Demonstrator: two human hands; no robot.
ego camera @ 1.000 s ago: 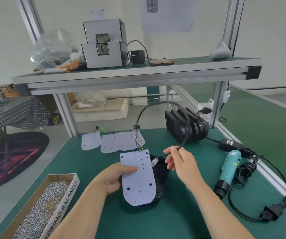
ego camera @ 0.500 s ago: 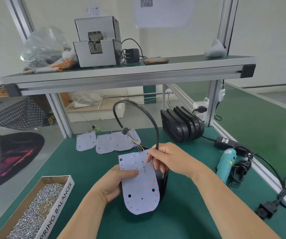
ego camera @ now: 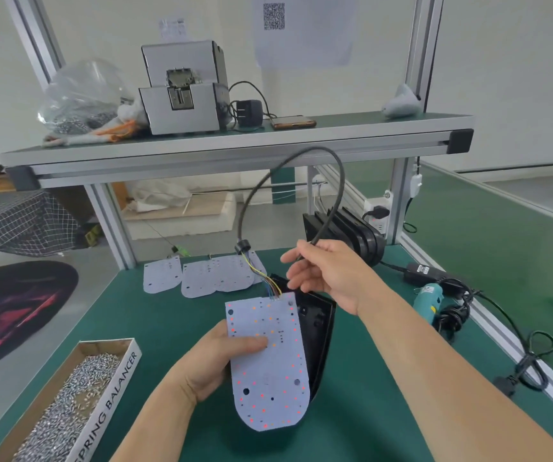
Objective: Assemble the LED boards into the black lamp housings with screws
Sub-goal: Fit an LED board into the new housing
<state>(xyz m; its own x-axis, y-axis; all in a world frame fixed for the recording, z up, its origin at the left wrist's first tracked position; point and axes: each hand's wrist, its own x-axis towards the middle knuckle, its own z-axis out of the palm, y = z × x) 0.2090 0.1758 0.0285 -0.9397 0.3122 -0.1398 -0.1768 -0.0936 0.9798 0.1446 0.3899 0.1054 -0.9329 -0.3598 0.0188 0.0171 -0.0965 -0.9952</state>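
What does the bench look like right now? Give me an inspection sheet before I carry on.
Surface: green mat on the table.
Job's things: LED board tilted over a black housing; spare boards and stacked housings behind; screw box left; screwdriver right.
Clutter: bag, machine, phone on the shelf.
Hands: left hand grips the LED board; right hand holds the black cable.
Cables: black cable arches above the board; power cord at right edge.
Surroundings: rug on the floor.
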